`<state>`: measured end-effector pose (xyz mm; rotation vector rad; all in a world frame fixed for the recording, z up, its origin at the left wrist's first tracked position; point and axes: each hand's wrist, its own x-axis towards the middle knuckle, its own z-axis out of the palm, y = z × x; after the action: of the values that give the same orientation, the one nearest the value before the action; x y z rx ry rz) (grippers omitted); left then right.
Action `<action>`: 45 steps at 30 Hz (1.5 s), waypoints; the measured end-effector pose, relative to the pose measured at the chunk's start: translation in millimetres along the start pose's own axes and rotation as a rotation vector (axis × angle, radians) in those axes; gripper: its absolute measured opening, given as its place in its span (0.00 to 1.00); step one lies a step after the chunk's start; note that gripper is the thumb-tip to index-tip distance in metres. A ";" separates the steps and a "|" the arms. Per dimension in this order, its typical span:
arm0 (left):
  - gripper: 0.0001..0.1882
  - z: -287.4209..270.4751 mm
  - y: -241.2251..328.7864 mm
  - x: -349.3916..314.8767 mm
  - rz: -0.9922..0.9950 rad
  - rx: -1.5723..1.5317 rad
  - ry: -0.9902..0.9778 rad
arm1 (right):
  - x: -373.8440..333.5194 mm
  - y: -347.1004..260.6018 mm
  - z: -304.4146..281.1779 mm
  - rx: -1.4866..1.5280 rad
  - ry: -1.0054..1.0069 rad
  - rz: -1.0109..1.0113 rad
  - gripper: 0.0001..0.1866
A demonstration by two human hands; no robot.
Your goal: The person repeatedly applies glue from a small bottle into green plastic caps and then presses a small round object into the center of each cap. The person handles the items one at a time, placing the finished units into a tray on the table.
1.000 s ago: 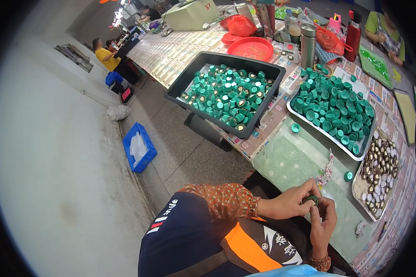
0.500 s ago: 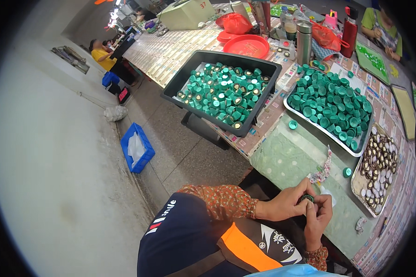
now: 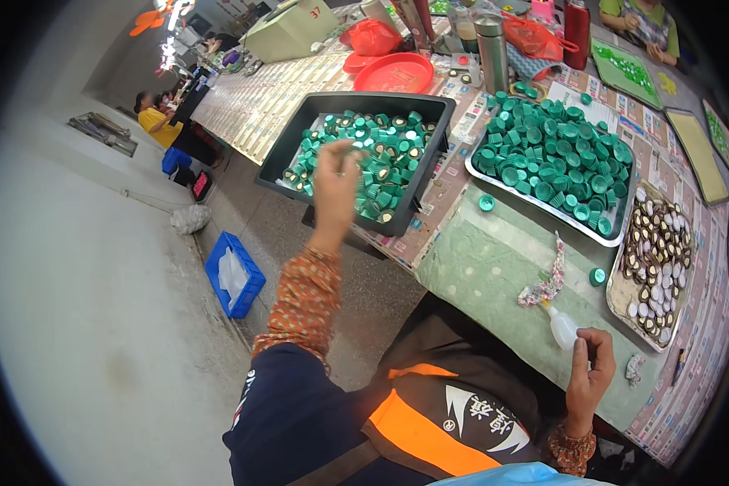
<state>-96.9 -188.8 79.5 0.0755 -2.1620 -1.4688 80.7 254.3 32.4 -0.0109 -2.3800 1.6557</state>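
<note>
Standing on the floor between eight and nine o'clock from the view centre is a blue rectangular plastic crate [image 3: 255,283]. At eleven o'clock, the left hand [image 3: 334,190] is raised over a black rectangular plastic bin [image 3: 295,131]; its curled fingers are blurred, so whether they grasp anything cannot be told. The bin, at twelve o'clock, contains filled green pleated foil cups [image 3: 393,168]. At two o'clock, a silver rectangular metal tray [image 3: 543,207] bears heaped empty green foil cups [image 3: 551,154]. At four o'clock, a white translucent squeeze bottle [image 3: 563,328] lies on a pale-green dotted sheet [image 3: 470,243]. The right hand [image 3: 593,374] is bent at the bottle's base; its grip cannot be confirmed. At three o'clock, a shallow beige tray [image 3: 624,297] holds brown-and-white oval pieces [image 3: 662,259].
</note>
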 end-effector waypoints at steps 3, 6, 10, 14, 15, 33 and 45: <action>0.13 -50.1 -49.8 32.0 -0.014 0.328 0.011 | -2.0 6.2 -8.0 -0.094 0.032 -0.046 0.04; 0.14 -27.8 -46.6 14.4 0.183 0.749 0.054 | 2.1 12.9 -8.2 -0.316 0.049 -0.177 0.09; 0.13 48.5 2.0 -30.2 0.286 0.446 -0.068 | 9.3 6.7 -5.9 -0.616 -0.048 -0.243 0.25; 0.08 125.0 32.2 -47.4 0.559 0.395 -0.433 | 13.7 3.2 -2.4 -0.677 -0.192 -0.195 0.32; 0.07 143.8 39.9 -49.7 0.620 0.406 -0.477 | 13.6 4.8 -0.4 -0.671 -0.214 -0.191 0.33; 0.10 224.5 27.9 -53.8 0.324 0.181 -0.498 | 12.3 27.2 -4.0 -0.163 -0.075 0.034 0.19; 0.11 163.9 93.8 -155.1 0.073 -0.057 -1.166 | 18.8 -3.1 28.6 0.542 -0.153 0.363 0.13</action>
<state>-13.9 39.9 57.1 -1.1232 -2.8830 -1.7398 57.1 229.5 29.6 -0.2391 -2.0322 2.5061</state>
